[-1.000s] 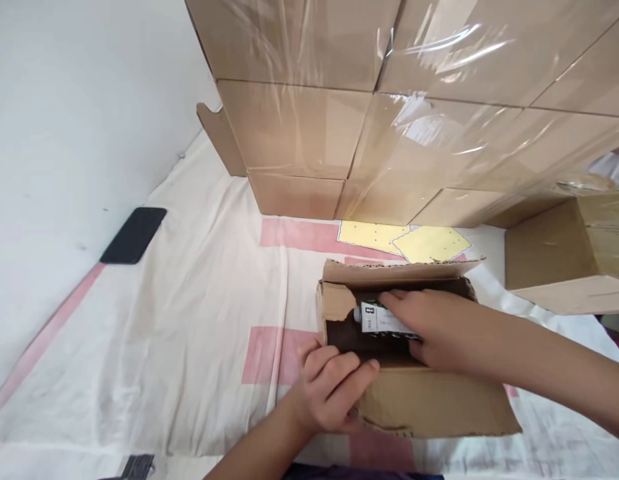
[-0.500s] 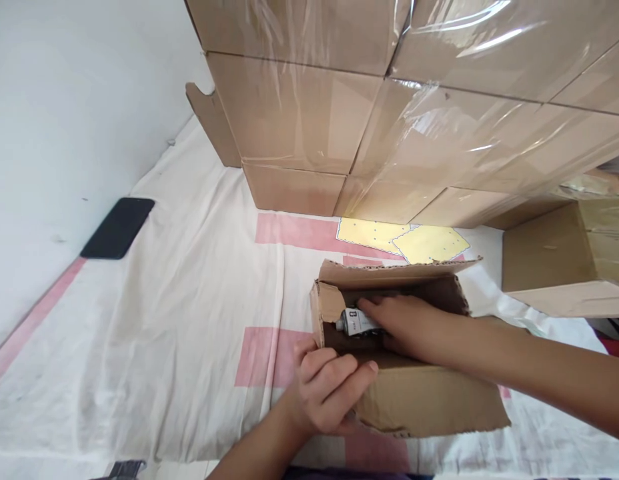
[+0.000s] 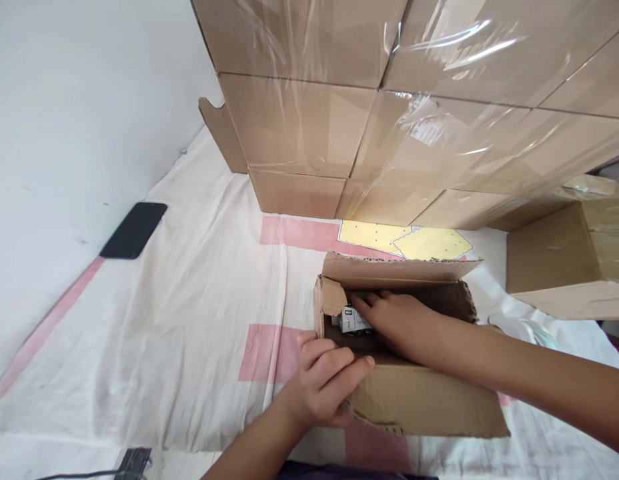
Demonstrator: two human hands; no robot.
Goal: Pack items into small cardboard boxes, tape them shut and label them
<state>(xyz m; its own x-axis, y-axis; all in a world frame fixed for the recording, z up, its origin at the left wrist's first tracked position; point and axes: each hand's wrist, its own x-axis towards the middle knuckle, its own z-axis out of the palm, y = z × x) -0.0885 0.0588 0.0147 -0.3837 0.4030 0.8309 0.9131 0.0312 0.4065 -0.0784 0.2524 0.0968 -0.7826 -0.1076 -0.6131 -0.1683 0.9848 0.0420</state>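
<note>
Inside the open cardboard box (image 3: 429, 403), the right hand (image 3: 399, 323) reaches down from the right and covers the rear part of a white-and-black tube (image 3: 353, 320). Its fingers extend along the far side of the tube; the thumb is hidden, so whether the hand is closed on the tube cannot be told. The tube lies lengthwise, capped end pointing left, near the left end wall and beside a torn end flap (image 3: 332, 297). The left hand (image 3: 325, 383) grips the near left corner of the box, fingers curled over the edge. The far flap stands up with a ragged rim; the near flap is folded outward toward the person.

Beneath the box is a white cloth (image 3: 204, 320) with pink patches. Beyond the far flap lie two overlapping yellow sheets (image 3: 432, 243), in front of a stack of cartons (image 3: 299, 120) wrapped in clear film. To the right, a separate open carton (image 3: 549, 250) rests on its side. Well apart at the left, a black smartphone (image 3: 134, 231) lies beside the white wall (image 3: 89, 100).
</note>
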